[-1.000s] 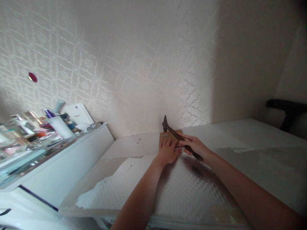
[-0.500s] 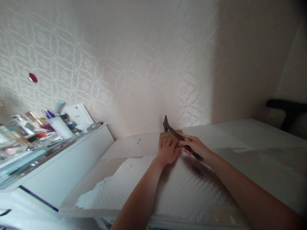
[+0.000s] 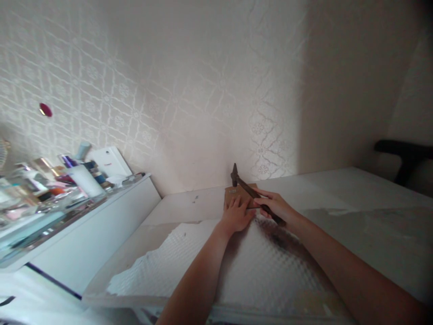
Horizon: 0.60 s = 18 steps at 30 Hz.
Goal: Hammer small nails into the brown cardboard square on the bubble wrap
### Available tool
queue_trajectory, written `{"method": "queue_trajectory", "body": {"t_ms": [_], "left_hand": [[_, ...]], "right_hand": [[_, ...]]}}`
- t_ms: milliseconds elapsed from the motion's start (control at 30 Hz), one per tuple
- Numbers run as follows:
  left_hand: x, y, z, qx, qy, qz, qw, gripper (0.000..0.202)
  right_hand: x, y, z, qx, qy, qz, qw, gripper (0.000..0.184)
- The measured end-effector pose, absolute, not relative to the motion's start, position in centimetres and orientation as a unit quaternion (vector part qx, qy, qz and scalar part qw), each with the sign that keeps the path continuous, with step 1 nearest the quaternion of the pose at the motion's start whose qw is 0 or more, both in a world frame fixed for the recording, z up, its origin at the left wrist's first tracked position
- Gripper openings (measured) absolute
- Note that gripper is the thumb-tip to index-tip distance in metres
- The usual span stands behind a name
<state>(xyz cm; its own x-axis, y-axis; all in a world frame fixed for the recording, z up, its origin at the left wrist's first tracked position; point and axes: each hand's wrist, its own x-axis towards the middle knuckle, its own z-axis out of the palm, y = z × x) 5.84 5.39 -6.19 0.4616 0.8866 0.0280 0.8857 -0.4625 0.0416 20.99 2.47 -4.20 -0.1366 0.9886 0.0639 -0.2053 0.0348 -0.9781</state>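
My right hand [image 3: 275, 207] is wrapped round the dark handle of a hammer [image 3: 248, 191]. The hammer's head points up and stands over a small brown board [image 3: 229, 197]. On that board's near part my left hand [image 3: 238, 218] lies flat, its fingers spread. Small shiny bits, too small to name, show on the board beside the hammer head. Under my forearms spreads a white quilted sheet [image 3: 189, 253], with a dark patch by my right wrist.
The white table [image 3: 331, 185] meets a patterned wall [image 3: 203, 113] at the back. To the left, a white cabinet [image 3: 111, 221] carries crowded bottles and cosmetics, a white candle-like cylinder [image 3: 86, 180] and a white box [image 3: 110, 162]. A black armrest [image 3: 402, 146] stands at far right.
The hammer head has shifted very slightly to the right, still above the board. My left hand stays in place on the board.
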Motion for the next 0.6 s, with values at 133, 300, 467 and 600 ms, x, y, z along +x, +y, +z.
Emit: {"method": "queue_trajectory", "body": {"t_ms": [133, 300, 467, 600], "left_hand": [[5.81, 5.48, -6.26, 0.855, 0.518, 0.021, 0.009, 0.063], [5.8, 5.42, -6.24, 0.857, 0.515, 0.028, 0.006, 0.063], [5.86, 5.35, -6.21, 0.854, 0.52, 0.02, 0.006, 0.062], [5.87, 5.34, -6.16, 0.855, 0.518, 0.023, 0.008, 0.062]], "right_hand": [[21.01, 2.51, -4.12, -0.396, -0.485, 0.57, 0.532, 0.058], [20.97, 2.31, -3.95, -0.401, -0.477, 0.581, 0.524, 0.056], [21.0, 2.23, -3.82, -0.406, -0.476, 0.577, 0.525, 0.057], [21.02, 2.33, -3.95, -0.401, -0.477, 0.584, 0.521, 0.056]]}}
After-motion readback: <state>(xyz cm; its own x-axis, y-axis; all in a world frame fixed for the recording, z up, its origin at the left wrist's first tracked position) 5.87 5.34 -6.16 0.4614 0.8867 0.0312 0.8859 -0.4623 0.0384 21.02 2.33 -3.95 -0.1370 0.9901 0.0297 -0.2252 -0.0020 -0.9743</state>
